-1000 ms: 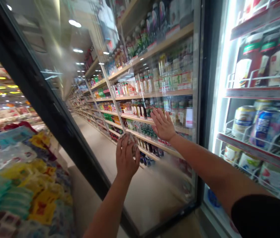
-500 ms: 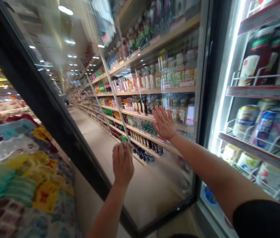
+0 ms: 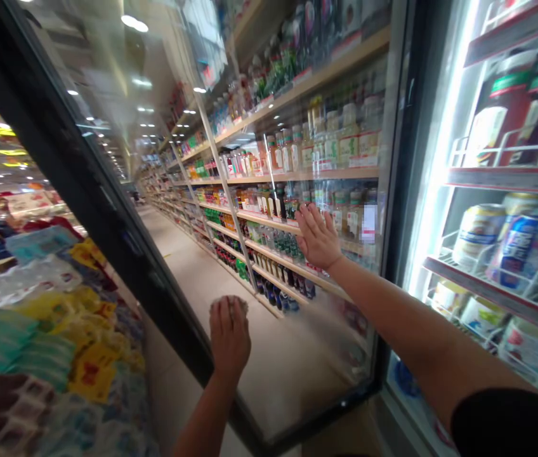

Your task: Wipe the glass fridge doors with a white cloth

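- The left hand [image 3: 229,339], fingers together and lightly bent, has hold of a crumpled cloth [image 3: 243,307], mostly hidden beneath it, seemingly against the low part of the glass [image 3: 292,381].
- The right hand [image 3: 319,241] is spread open, holding nothing, apparently flat on the glass near the cooler [image 3: 511,179].
- The step in hand looks like wiping the glass while bracing the door [image 3: 129,273].
- The next move calls for even pressure through the cloth and a steady door.
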`<action>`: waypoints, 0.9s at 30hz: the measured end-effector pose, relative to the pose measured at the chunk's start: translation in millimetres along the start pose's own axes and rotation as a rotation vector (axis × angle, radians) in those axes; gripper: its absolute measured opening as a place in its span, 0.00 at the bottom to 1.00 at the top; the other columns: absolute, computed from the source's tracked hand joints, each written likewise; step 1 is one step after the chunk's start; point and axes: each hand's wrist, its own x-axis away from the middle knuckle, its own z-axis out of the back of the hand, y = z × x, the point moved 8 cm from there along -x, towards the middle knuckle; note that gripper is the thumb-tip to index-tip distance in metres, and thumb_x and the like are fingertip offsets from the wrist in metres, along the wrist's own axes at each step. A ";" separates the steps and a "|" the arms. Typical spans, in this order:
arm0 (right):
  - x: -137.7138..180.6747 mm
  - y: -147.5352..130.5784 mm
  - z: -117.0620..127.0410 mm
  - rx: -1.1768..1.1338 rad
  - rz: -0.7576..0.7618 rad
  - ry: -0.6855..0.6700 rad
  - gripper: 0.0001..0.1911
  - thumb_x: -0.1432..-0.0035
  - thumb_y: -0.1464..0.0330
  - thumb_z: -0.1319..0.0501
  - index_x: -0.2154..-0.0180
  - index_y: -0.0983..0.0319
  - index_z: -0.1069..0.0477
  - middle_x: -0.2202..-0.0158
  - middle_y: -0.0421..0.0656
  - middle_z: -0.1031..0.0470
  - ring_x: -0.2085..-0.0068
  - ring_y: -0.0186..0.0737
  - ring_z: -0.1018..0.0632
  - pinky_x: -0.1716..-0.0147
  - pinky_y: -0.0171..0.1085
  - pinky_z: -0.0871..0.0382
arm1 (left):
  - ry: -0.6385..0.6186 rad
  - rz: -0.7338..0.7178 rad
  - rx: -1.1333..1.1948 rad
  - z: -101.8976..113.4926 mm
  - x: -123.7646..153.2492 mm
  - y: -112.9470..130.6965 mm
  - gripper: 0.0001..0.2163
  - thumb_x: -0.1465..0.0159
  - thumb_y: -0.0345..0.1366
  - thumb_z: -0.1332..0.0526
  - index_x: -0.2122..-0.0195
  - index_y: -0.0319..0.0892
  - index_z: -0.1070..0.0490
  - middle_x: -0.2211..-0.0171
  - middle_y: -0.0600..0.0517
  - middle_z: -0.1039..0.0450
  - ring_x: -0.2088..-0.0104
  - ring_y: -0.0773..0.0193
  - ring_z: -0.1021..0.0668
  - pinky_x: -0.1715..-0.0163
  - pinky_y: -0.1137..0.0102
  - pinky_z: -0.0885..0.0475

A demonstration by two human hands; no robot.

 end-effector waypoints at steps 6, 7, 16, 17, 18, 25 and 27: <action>-0.1 -2.9 1.8 0.072 0.038 0.063 0.30 0.29 0.63 0.53 0.29 0.64 0.49 0.29 0.51 0.44 0.27 0.48 0.48 0.29 0.55 0.58 | 0.077 0.108 0.025 27.1 -97.8 -33.3 0.30 0.30 0.36 0.47 0.28 0.37 0.54 0.28 0.34 0.57 0.28 0.41 0.53 0.32 0.39 0.48; 0.0 -3.3 2.1 0.086 0.045 0.076 0.30 0.29 0.63 0.53 0.30 0.64 0.49 0.29 0.51 0.44 0.27 0.48 0.48 0.29 0.54 0.57 | 0.091 0.121 0.036 32.6 -118.7 -40.0 0.30 0.30 0.36 0.47 0.28 0.37 0.54 0.28 0.34 0.58 0.28 0.42 0.54 0.31 0.40 0.50; 0.0 -4.2 0.3 0.129 0.073 0.102 0.32 0.29 0.63 0.51 0.29 0.65 0.53 0.29 0.51 0.45 0.26 0.47 0.50 0.28 0.53 0.60 | -0.006 -0.167 0.039 4.6 -75.8 5.5 0.33 0.32 0.29 0.45 0.28 0.42 0.56 0.29 0.39 0.51 0.28 0.47 0.50 0.31 0.47 0.43; -0.2 -4.0 -0.6 0.125 0.069 0.095 0.32 0.29 0.63 0.52 0.28 0.65 0.53 0.29 0.51 0.45 0.26 0.47 0.50 0.28 0.53 0.60 | -0.004 -0.180 0.023 6.4 -87.8 3.7 0.33 0.32 0.30 0.45 0.28 0.42 0.56 0.29 0.39 0.51 0.28 0.47 0.50 0.31 0.47 0.43; -0.5 -3.5 -1.8 0.119 0.061 0.082 0.32 0.29 0.63 0.52 0.28 0.64 0.53 0.28 0.51 0.45 0.26 0.47 0.50 0.28 0.53 0.60 | 0.011 -0.176 0.017 11.4 -107.4 -1.7 0.32 0.31 0.30 0.45 0.28 0.42 0.56 0.29 0.38 0.53 0.28 0.47 0.51 0.31 0.46 0.44; -2.1 -3.1 -3.8 0.104 0.039 0.058 0.31 0.29 0.62 0.52 0.29 0.63 0.52 0.29 0.50 0.45 0.27 0.47 0.49 0.28 0.54 0.61 | 0.078 -0.025 0.067 27.0 -198.1 -22.0 0.30 0.29 0.35 0.51 0.28 0.37 0.58 0.27 0.41 0.65 0.28 0.44 0.60 0.29 0.42 0.54; -2.5 -3.3 -3.2 0.106 0.038 0.062 0.31 0.29 0.62 0.52 0.29 0.63 0.52 0.29 0.49 0.45 0.27 0.47 0.49 0.28 0.53 0.61 | 0.058 -0.160 0.081 12.5 -167.9 6.3 0.31 0.29 0.32 0.51 0.27 0.38 0.62 0.27 0.41 0.64 0.28 0.47 0.59 0.30 0.43 0.50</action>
